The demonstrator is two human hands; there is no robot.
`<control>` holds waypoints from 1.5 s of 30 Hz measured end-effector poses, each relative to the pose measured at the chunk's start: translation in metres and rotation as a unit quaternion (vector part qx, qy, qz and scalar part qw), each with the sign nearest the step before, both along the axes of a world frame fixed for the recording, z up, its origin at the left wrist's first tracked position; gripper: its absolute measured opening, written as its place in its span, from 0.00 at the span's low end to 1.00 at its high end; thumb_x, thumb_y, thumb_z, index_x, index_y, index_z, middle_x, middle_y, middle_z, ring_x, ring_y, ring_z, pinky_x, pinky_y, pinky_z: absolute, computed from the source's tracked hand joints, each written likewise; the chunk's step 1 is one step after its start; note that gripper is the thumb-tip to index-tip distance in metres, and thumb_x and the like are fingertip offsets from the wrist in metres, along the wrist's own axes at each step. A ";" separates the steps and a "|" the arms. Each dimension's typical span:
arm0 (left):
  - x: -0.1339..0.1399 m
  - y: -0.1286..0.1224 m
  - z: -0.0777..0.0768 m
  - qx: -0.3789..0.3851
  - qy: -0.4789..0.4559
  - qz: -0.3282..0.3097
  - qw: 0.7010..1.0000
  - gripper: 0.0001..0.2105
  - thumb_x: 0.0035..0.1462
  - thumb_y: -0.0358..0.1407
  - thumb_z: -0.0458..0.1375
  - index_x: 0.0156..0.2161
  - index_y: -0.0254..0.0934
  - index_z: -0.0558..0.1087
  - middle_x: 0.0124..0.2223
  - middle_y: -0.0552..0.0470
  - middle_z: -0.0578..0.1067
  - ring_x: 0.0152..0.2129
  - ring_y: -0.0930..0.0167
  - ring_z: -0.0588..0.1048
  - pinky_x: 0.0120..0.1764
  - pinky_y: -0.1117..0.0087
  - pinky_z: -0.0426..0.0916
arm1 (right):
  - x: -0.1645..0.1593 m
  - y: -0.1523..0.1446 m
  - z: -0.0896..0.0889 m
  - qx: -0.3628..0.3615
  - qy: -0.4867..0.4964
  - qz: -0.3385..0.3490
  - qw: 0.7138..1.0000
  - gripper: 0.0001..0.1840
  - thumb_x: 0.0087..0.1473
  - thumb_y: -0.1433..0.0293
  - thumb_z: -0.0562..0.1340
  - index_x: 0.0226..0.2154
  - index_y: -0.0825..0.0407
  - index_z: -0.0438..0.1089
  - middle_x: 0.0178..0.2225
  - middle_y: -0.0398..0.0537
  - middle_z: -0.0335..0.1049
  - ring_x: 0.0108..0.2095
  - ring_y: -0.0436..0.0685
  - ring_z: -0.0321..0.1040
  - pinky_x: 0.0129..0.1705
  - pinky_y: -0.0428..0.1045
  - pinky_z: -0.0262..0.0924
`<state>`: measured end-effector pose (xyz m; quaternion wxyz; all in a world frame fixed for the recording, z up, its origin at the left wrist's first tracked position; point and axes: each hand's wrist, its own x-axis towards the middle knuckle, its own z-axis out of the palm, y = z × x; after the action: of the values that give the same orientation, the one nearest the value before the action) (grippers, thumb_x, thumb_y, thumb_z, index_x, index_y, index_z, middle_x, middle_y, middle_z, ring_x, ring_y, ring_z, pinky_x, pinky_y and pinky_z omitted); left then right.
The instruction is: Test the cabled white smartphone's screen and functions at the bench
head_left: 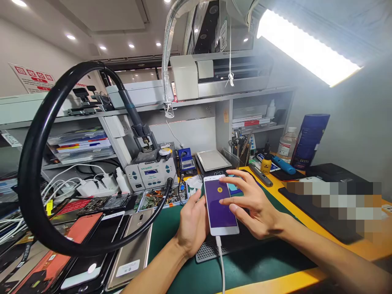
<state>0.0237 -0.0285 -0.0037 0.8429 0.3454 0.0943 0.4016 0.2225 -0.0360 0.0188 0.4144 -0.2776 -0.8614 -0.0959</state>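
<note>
A white smartphone (214, 218) with a lit purple screen and a small yellow icon is tilted up toward me. My left hand (192, 222) holds it along its left edge, with the fingers mostly hidden behind it. A white charging cable (219, 253) is plugged into its bottom end and runs down toward me. Over the screen, my right hand (252, 204) is spread open, its fingertips on or just above the glass; I cannot tell which touch. Under the phone lies a dark perforated pad (211, 250) on a green work mat (171, 261).
A black flexible hose (26, 155) loops across the left side from the hot-air station (150, 173). Several phones, including a gold one (131, 245), lie at left. A parts tray (177, 195) stands behind my left hand. Bottles, including a yellow one (266, 166), stand back right.
</note>
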 end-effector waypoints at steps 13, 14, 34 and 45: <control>-0.001 0.003 0.001 -0.001 -0.002 0.005 1.000 0.27 0.65 0.50 0.46 0.62 0.35 0.64 0.54 0.40 0.74 0.51 0.54 0.71 0.57 0.51 0.58 | -0.004 -0.005 -0.001 -0.033 -0.036 0.064 0.997 0.15 0.51 0.73 0.58 0.36 0.50 0.79 0.57 0.53 0.65 0.62 0.70 0.51 0.59 0.70 0.49; -0.001 0.003 0.001 -0.001 -0.003 0.005 1.000 0.27 0.65 0.50 0.46 0.62 0.35 0.64 0.54 0.40 0.74 0.51 0.54 0.71 0.57 0.51 0.58 | -0.004 -0.005 -0.001 -0.032 -0.034 0.061 0.997 0.15 0.51 0.73 0.58 0.36 0.50 0.79 0.57 0.53 0.65 0.62 0.70 0.51 0.59 0.70 0.49; -0.002 0.001 0.002 -0.015 -0.001 0.007 1.000 0.28 0.65 0.51 0.47 0.62 0.35 0.65 0.54 0.40 0.74 0.51 0.54 0.72 0.58 0.51 0.58 | 0.006 0.002 0.002 -0.015 0.005 0.039 0.999 0.14 0.53 0.74 0.57 0.34 0.50 0.79 0.54 0.54 0.69 0.59 0.70 0.55 0.56 0.69 0.53; -0.002 0.001 0.002 -0.013 0.002 0.008 1.000 0.28 0.65 0.51 0.47 0.62 0.36 0.64 0.52 0.40 0.75 0.50 0.54 0.72 0.56 0.50 0.60 | 0.002 -0.004 0.002 -0.037 -0.019 0.082 0.996 0.12 0.51 0.74 0.57 0.30 0.50 0.78 0.54 0.52 0.70 0.59 0.70 0.55 0.56 0.69 0.53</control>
<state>0.0216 -0.0271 -0.0013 0.8440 0.3343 0.1039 0.4063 0.2243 -0.0399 0.0208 0.3938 -0.2199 -0.8918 -0.0346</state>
